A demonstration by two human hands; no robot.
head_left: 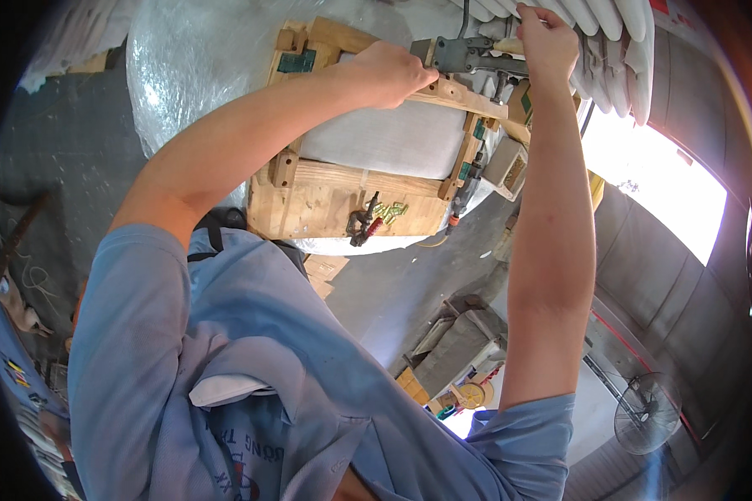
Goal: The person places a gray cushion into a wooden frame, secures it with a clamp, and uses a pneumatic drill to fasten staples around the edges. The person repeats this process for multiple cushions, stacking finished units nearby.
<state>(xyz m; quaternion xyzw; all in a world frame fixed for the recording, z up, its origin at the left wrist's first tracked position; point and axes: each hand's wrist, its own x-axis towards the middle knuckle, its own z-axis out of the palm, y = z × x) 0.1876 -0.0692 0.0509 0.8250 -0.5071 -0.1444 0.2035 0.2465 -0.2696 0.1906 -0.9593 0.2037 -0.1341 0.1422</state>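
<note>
My left hand (393,77), fingers curled, is at the wooden bar (464,96) on the far side of a wooden frame (334,173). What lies under those fingers is hidden. Just beyond it sits a grey metal toggle clamp (453,55) with a rod rising from it. My right hand (550,40) is raised to the right of the clamp, its thumb and fingertips closed together. I cannot make out what they hold. Inside the frame lies a flat light-grey panel (384,140).
A dark hand tool (361,224) with a red part lies beside brass-coloured small pieces (390,212) on the near board. Plastic-wrapped material (175,75) spreads at the left. White padded pieces (635,58) hang at the far right. A fan (647,413) stands lower right.
</note>
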